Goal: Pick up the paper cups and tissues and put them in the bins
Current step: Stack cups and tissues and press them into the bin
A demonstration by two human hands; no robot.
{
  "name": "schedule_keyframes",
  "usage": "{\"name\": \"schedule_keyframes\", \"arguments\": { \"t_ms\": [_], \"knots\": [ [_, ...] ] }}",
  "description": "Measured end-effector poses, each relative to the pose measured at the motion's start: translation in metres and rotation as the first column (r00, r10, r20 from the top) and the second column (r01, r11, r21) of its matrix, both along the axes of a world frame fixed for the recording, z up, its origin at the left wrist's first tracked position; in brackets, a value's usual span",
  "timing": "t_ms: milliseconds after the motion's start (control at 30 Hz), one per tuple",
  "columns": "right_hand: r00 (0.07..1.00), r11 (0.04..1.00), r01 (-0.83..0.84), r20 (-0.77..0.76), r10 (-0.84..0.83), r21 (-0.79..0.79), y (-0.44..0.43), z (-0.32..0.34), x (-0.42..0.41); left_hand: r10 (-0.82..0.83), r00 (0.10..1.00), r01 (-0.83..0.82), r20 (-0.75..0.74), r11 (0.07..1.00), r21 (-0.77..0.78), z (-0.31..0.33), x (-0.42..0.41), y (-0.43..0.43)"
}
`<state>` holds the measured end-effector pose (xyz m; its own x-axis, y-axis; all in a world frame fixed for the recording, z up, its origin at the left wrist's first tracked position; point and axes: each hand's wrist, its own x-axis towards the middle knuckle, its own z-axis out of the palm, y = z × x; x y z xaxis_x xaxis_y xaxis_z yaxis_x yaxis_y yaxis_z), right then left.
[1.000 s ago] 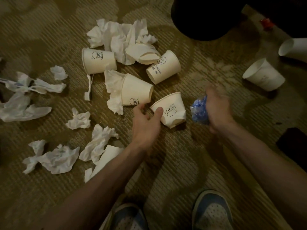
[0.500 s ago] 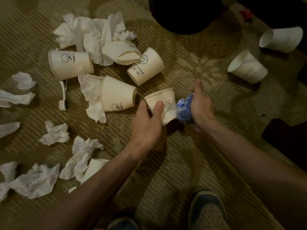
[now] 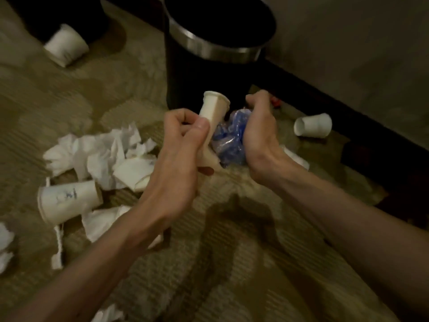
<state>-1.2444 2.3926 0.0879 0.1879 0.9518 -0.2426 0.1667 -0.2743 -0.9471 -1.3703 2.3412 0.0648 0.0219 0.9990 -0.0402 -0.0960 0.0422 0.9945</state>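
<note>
Head view: the left hand [image 3: 178, 145] has fingers and thumb curled tight round a paper cup [image 3: 214, 108], which is squashed narrow, with one end sticking up past the knuckles. Just right of it, the right hand [image 3: 257, 133] clutches a crumpled blue plastic wad [image 3: 226, 141] (bag or wrapper, hard to tell) that touches the cup. Directly beyond both grips stands the black bin [image 3: 216, 48], silver-rimmed. Left of the left hand lie tissues [image 3: 102, 147] and another cup [image 3: 67, 201]. Right of the right hand lies a third cup [image 3: 312, 125].

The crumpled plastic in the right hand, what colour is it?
Blue. The plastic in the right hand shows best in the head view.
</note>
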Motion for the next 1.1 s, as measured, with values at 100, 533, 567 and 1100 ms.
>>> {"name": "schedule_keyframes", "arguments": {
  "t_ms": [100,533,567,1100],
  "knots": [
    [0.998,0.998,-0.036,-0.041,0.038,0.058,0.03,0.048,-0.006,-0.001,1.0,0.0,0.016,0.995,0.1,0.044,-0.007,0.026],
    [0.955,0.965,-0.203,0.25,0.159,0.163,0.199,0.065,0.025,0.242,0.874,-0.132,-0.421,0.953,0.274,0.074,0.012,0.196],
    [0.953,0.964,-0.218,0.247,0.177,0.15,0.207,0.057,0.027,0.232,0.853,-0.125,-0.468,0.96,0.249,0.07,0.013,0.204],
    [0.743,0.813,-0.582,0.42,0.52,0.024,0.261,0.045,0.058,0.114,0.388,-0.019,-0.914,0.993,0.116,0.054,0.019,0.23]
  ]
}}
